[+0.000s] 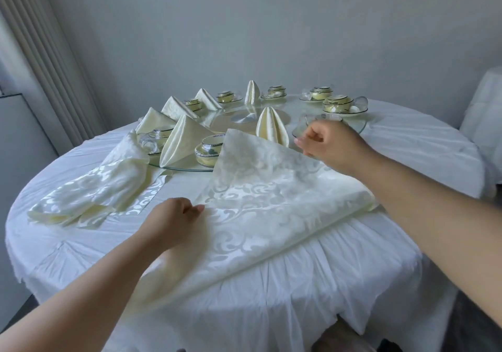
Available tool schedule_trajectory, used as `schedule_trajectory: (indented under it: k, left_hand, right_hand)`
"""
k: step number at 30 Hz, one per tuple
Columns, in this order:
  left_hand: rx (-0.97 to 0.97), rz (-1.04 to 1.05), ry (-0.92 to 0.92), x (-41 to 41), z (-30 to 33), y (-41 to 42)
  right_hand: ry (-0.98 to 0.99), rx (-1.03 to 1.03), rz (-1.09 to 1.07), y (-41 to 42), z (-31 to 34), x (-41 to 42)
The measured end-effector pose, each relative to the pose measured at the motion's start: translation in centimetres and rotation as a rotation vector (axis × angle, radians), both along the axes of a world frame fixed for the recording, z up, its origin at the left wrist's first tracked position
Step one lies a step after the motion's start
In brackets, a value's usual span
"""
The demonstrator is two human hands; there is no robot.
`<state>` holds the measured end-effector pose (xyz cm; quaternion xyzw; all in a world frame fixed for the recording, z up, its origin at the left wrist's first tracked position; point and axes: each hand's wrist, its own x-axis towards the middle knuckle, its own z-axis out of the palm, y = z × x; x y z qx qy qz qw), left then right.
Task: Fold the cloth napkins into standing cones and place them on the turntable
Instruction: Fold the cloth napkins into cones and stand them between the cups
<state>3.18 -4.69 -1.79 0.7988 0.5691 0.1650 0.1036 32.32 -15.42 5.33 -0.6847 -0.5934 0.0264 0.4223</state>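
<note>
A cream damask napkin (pixel 260 196) lies spread on the round table in front of me, its far edge lifted and curling toward me. My right hand (pixel 331 145) pinches that raised far edge near the turntable's rim. My left hand (pixel 171 221) pinches the napkin's left edge low on the table. Several folded cone napkins (pixel 180 142) stand on the glass turntable (pixel 190 167) among the cups. One of them (pixel 271 128) stands just behind the lifted edge.
A pile of unfolded napkins (pixel 103 188) lies at the left on the white tablecloth (pixel 380 243). Cups on saucers (pixel 339 104) ring the turntable. A covered chair (pixel 483 112) stands at the right, a curtain at the left.
</note>
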Motion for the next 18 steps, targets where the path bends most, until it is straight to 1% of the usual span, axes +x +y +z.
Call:
schedule_trajectory:
  k: [2,3,4,5,6,7,8,9,10,11,13,16,18]
  left_hand:
    - [0.185,0.012,0.05,0.6,0.7,-1.5]
    - [0.291,-0.049,0.016,1.2,1.0,-2.6]
    - [0.355,-0.176,-0.071,2.0,1.3,-4.1]
    - [0.333,-0.334,-0.165,2.9,1.5,-5.8]
    - [0.238,-0.486,-0.231,3.8,1.6,-7.5]
    - [0.122,-0.599,-0.237,4.9,1.2,-8.8]
    - [0.03,-0.665,-0.195,5.9,0.6,-9.6]
    - [-0.008,-0.691,-0.14,6.8,-0.2,-9.9]
    - [0.005,-0.687,-0.104,7.5,-1.0,-9.9]
    - [0.031,-0.661,-0.101,8.1,-1.5,-9.9]
    - [0.042,-0.585,-0.161,8.8,-1.7,-9.6]
    - [-0.055,-0.554,-0.236,8.7,-1.5,-8.9]
    - [-0.154,-0.596,-0.188,8.0,-0.3,-8.8]
  right_hand:
    - [-0.005,-0.005,-0.049,-2.7,-1.8,1.1]
    - [0.009,0.002,-0.078,-3.8,-2.8,1.6]
    - [0.026,0.011,-0.106,-4.7,-3.7,2.1]
    - [0.043,0.016,-0.127,-5.4,-4.5,2.4]
    - [0.056,0.012,-0.136,-5.9,-5.2,2.6]
    - [0.062,0.005,-0.13,-6.3,-6.0,2.6]
    - [0.055,-0.001,-0.115,-6.5,-6.7,2.6]
    - [0.039,-0.001,-0.096,-6.7,-7.3,2.4]
    - [0.019,0.005,-0.081,-6.9,-7.9,2.2]
    - [0.005,0.017,-0.072,-7.2,-8.4,2.1]
    - [-0.004,0.055,-0.101,-7.8,-9.2,2.0]
    - [0.018,0.12,-0.24,-8.8,-10.1,2.4]
    - [0.059,0.118,-0.348,-9.6,-10.5,2.6]
